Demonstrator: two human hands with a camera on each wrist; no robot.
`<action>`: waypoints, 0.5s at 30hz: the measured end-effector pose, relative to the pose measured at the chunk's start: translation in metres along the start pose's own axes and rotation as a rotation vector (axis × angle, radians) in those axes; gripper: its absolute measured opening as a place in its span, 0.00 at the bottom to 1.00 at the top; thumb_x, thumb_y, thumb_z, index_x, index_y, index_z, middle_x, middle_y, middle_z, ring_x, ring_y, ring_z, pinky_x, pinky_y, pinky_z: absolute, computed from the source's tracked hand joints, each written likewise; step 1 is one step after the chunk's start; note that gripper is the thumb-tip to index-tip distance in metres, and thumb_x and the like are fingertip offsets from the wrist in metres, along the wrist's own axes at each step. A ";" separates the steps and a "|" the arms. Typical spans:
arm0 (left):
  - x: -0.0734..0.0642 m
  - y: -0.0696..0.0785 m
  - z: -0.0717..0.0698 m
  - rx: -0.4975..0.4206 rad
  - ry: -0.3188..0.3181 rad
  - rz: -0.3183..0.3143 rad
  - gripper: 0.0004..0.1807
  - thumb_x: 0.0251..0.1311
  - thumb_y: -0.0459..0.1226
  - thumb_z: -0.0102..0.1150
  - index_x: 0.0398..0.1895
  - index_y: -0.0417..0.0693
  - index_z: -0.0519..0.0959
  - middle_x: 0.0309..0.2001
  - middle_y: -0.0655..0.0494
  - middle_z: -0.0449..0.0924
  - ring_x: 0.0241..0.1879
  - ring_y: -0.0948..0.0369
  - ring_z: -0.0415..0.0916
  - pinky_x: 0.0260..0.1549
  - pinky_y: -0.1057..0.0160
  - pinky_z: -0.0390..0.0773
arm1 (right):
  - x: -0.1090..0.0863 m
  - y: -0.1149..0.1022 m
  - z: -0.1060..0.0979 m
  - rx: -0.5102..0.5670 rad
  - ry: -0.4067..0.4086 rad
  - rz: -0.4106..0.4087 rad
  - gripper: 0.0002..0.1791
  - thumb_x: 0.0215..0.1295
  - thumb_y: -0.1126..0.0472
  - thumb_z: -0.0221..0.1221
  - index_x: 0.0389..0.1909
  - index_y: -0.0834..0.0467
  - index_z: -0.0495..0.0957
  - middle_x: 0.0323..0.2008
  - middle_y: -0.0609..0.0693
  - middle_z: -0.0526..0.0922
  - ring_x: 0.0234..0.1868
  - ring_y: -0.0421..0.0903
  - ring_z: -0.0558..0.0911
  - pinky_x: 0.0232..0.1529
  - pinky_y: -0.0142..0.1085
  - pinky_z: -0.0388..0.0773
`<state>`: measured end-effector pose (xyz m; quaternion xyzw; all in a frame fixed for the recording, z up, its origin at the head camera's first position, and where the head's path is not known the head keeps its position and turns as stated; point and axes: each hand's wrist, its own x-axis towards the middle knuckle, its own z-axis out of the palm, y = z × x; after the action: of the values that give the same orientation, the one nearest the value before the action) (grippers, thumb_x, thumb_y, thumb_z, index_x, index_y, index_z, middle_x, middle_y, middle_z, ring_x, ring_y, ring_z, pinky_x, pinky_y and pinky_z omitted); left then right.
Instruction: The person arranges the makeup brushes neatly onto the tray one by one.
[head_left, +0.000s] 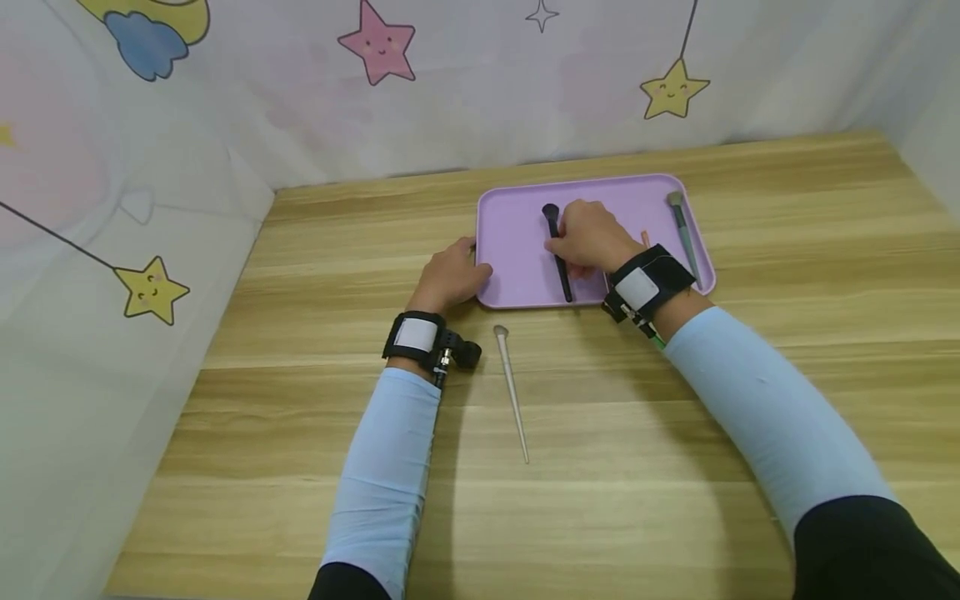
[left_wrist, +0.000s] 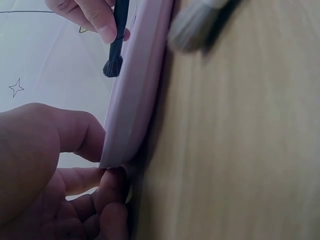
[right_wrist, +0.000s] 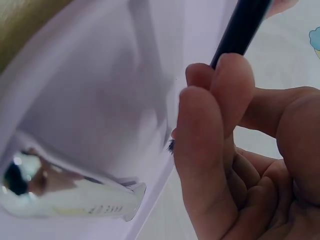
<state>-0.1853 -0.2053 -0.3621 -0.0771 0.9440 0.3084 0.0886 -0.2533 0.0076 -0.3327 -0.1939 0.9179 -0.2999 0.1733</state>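
My right hand pinches a black makeup brush by its handle over the lilac tray. The brush's dark bristles point to the back in the head view. At the tray's left edge, my left hand grips the rim, thumb on top and fingers beside and under it in the left wrist view. A makeup brush with a green-grey handle lies at the tray's right side. In front of the tray, a pale slim makeup brush rests on the table.
A glossy silver-and-white cylinder with lettering lies in the tray, hidden behind my right hand in the head view. A small orange tip shows by the right wrist. The wooden table meets a patterned curtain behind.
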 end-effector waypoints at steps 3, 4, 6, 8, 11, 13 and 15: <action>0.001 -0.001 0.001 0.000 0.004 0.005 0.36 0.67 0.44 0.49 0.77 0.41 0.61 0.71 0.43 0.67 0.65 0.49 0.67 0.64 0.51 0.65 | 0.002 0.000 0.000 -0.008 0.001 0.011 0.17 0.71 0.59 0.60 0.25 0.66 0.79 0.14 0.53 0.81 0.14 0.45 0.82 0.17 0.36 0.79; 0.001 -0.001 0.001 0.000 0.005 0.005 0.36 0.66 0.44 0.49 0.77 0.41 0.61 0.71 0.44 0.67 0.65 0.49 0.67 0.64 0.51 0.65 | 0.002 0.000 0.000 -0.011 0.002 0.016 0.16 0.71 0.59 0.60 0.25 0.66 0.79 0.14 0.53 0.81 0.14 0.45 0.82 0.17 0.36 0.79; 0.001 -0.001 0.001 -0.001 0.005 0.004 0.36 0.66 0.44 0.50 0.77 0.41 0.61 0.71 0.43 0.68 0.65 0.49 0.67 0.64 0.51 0.66 | 0.003 0.000 0.000 -0.019 0.005 0.021 0.17 0.71 0.59 0.60 0.25 0.66 0.79 0.14 0.54 0.81 0.14 0.45 0.82 0.17 0.35 0.78; 0.001 -0.001 0.002 -0.004 0.004 0.002 0.36 0.66 0.44 0.50 0.77 0.41 0.61 0.70 0.43 0.68 0.63 0.49 0.68 0.63 0.51 0.66 | 0.004 0.001 0.001 -0.025 0.003 0.025 0.17 0.71 0.59 0.60 0.25 0.66 0.79 0.14 0.54 0.81 0.14 0.45 0.81 0.17 0.35 0.78; 0.001 -0.001 0.003 -0.009 0.004 -0.004 0.36 0.66 0.44 0.50 0.77 0.41 0.61 0.70 0.43 0.69 0.62 0.49 0.69 0.63 0.51 0.67 | 0.007 0.002 0.004 -0.034 0.000 0.030 0.16 0.70 0.58 0.62 0.26 0.66 0.78 0.15 0.55 0.81 0.14 0.45 0.82 0.16 0.34 0.77; 0.001 -0.001 0.002 -0.010 0.006 -0.007 0.36 0.67 0.44 0.50 0.77 0.41 0.61 0.70 0.43 0.69 0.63 0.49 0.69 0.63 0.51 0.67 | 0.010 0.003 0.006 -0.034 -0.005 0.032 0.16 0.70 0.58 0.63 0.27 0.66 0.77 0.15 0.55 0.82 0.14 0.46 0.82 0.16 0.33 0.77; 0.000 -0.001 0.001 -0.007 0.009 -0.006 0.36 0.67 0.44 0.50 0.77 0.41 0.61 0.70 0.43 0.68 0.64 0.49 0.68 0.64 0.51 0.66 | 0.011 0.003 0.007 -0.038 -0.010 0.032 0.16 0.69 0.57 0.64 0.28 0.67 0.77 0.16 0.56 0.82 0.15 0.46 0.82 0.16 0.33 0.77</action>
<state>-0.1854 -0.2052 -0.3638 -0.0814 0.9431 0.3109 0.0850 -0.2605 0.0013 -0.3423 -0.1837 0.9255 -0.2786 0.1789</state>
